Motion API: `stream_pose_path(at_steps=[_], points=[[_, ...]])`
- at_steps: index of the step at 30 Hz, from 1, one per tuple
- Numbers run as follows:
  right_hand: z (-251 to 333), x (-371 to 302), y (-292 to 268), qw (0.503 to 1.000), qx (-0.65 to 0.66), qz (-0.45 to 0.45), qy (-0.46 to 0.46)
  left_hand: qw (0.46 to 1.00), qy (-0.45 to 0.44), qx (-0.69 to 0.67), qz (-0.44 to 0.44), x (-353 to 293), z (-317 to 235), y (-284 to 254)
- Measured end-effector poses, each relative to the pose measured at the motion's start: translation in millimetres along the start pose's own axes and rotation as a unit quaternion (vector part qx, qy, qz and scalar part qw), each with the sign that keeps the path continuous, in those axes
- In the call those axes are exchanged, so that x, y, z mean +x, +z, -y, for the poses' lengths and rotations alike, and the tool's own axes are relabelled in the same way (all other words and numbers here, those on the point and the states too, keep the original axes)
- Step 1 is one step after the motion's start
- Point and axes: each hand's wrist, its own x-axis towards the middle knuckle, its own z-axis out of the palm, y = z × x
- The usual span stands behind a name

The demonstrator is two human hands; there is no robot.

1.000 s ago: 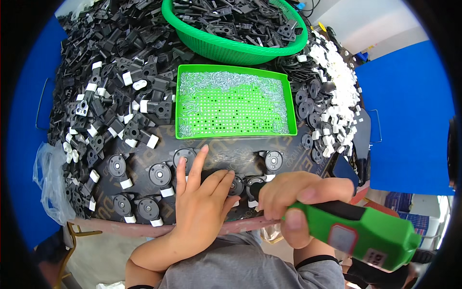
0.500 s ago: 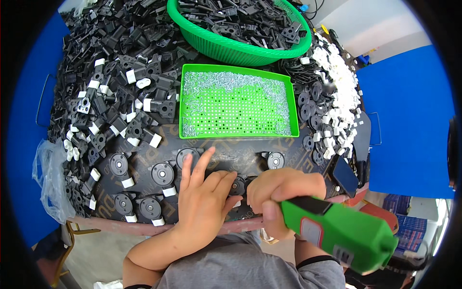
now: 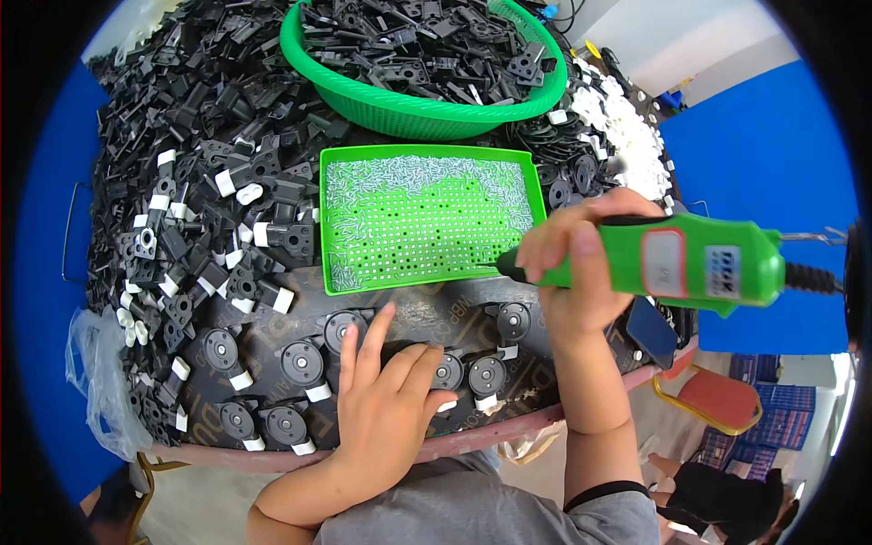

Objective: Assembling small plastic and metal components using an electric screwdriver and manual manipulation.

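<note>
Lifting away from the near row of parts, the right hand [image 3: 581, 263] now carries the green electric screwdriver [image 3: 690, 263] up and out to the lower right corner of the green perforated tray [image 3: 427, 218]; half a second ago it was low, bit down among the round black discs beside the left hand. My read is that one fastening is finished and the tool has gone to the tray for the next screw. The hand is wrapped closed round the tool's body, dark tip pointing left at the tray's edge.

Left hand [image 3: 386, 409] stays flat, fingers spread, pressing down on a black disc assembly [image 3: 447, 371] at the front of the dark surface [image 3: 454, 313]. Whether a screw sits in that disc I cannot tell, as the fingers partly cover it.

Discs are round, black, each with a centre hole and a small white clip, laid in two rows. Beyond, the tray holds a scatter of small silver screws. Farther back, heaps of loose black parts and a green basket [image 3: 400, 100] full of them.
</note>
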Motion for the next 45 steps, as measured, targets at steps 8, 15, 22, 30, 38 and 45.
stream_pose_path(at_steps=[8,15,22,30,38,45], points=[[-16.5,-3.6,10.0,1.000,0.014,0.021,0.006,1.000,-0.015,0.000,0.010,-1.3,4.4,-1.3],[-16.1,-4.0,8.2,1.000,0.009,0.022,-0.006,1.000,-0.019,-0.004,-0.002,-1.1,3.6,2.3],[10.5,-3.4,6.7,0.999,0.028,-0.007,-0.021,0.999,-0.005,-0.029,-0.013,-1.2,6.9,2.1],[75.0,-53.1,36.0,0.995,0.029,0.094,0.033,0.999,-0.012,-0.036,-0.024,-0.9,10.1,2.3],[57.4,-52.7,28.0,0.969,0.033,0.246,0.017,0.999,-0.010,-0.023,-0.026,-1.7,10.0,2.1],[57.2,-55.9,29.1,0.974,0.043,0.221,0.018,0.999,-0.009,-0.029,-0.026,-0.8,9.5,2.5]])
